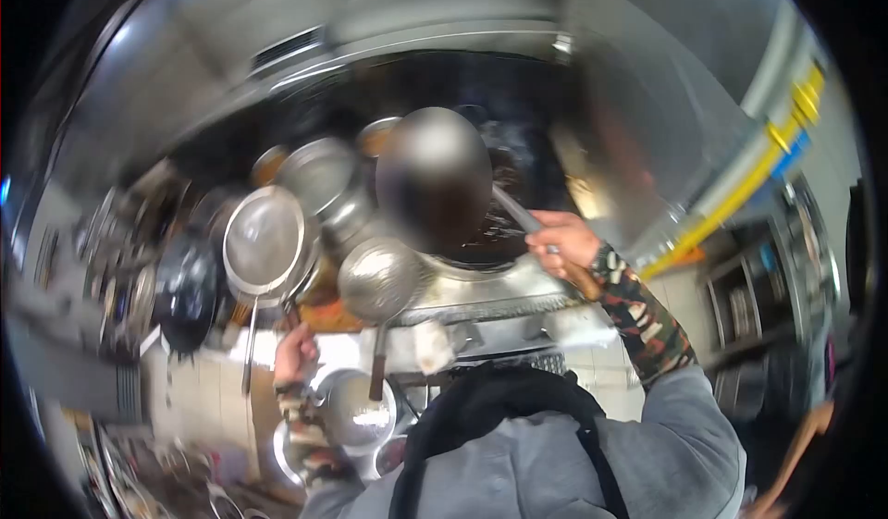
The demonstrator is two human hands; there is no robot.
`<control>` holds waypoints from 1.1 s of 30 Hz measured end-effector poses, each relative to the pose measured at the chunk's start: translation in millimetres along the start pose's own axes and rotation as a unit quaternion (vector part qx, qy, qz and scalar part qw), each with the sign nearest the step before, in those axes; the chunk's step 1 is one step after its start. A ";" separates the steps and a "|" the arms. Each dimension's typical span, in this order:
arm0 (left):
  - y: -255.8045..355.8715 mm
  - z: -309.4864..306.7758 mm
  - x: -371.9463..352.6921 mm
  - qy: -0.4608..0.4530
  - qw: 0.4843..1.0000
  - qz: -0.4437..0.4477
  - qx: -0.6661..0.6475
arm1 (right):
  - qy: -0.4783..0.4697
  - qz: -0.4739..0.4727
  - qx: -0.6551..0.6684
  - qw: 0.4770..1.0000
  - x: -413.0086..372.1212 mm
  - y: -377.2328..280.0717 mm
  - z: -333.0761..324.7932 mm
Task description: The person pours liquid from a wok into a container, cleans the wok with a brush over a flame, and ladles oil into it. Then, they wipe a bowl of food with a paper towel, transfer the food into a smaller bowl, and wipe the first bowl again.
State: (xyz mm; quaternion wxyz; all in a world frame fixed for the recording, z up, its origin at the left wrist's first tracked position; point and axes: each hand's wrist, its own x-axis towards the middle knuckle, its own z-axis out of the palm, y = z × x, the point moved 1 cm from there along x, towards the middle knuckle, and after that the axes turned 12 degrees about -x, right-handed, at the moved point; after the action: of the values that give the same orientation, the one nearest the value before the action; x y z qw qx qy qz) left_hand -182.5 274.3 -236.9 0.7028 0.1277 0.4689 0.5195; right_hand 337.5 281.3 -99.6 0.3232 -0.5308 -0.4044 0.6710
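Note:
My right hand is closed around a long-handled cooking utensil with a metal shaft and a wooden end. Its shaft slants up over a dark wok, and a blurred oval patch covers its head. Lower left, my left hand is closed round a dark handle, whose far end is lost among the pans. Just above that hand is a round fine-mesh strainer, its thin metal handle hanging down. Between my hands lies a perforated skimmer with a dark grip.
Behind the strainer stands a metal pot. A black wok sits far left, and a large metal pot is below the counter edge. A white cloth lies on the front ledge. Yellow piping runs along the right.

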 end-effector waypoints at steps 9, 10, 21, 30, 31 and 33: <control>61.4 76.4 -83.4 0.096 0.956 0.253 0.110 | -0.159 -0.068 -0.368 0.913 93.0 -55.1 166.1; 54.8 75.4 -90.2 0.103 0.950 0.270 0.117 | -0.159 -0.102 -0.430 0.883 104.9 -54.1 182.0; 36.5 61.4 -131.4 0.142 0.937 0.295 0.120 | -0.296 0.258 -0.351 0.850 251.2 -34.0 305.2; 34.0 52.9 -125.1 0.144 0.953 0.248 0.098 | -0.384 0.384 0.105 0.833 219.8 -35.7 233.5; 34.3 51.3 -121.3 0.137 0.954 0.251 0.088 | -0.374 0.377 0.106 0.840 215.5 -35.8 227.5; 37.3 55.8 -118.3 0.125 0.957 0.251 0.078 | -0.375 0.374 0.128 0.838 208.1 -33.1 215.8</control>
State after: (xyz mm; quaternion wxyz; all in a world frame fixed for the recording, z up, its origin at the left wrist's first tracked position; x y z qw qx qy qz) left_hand -163.6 206.8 -120.3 0.4734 0.2297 0.5454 0.6524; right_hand 80.1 433.2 -140.6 -0.0641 -0.3030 -0.1763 0.9343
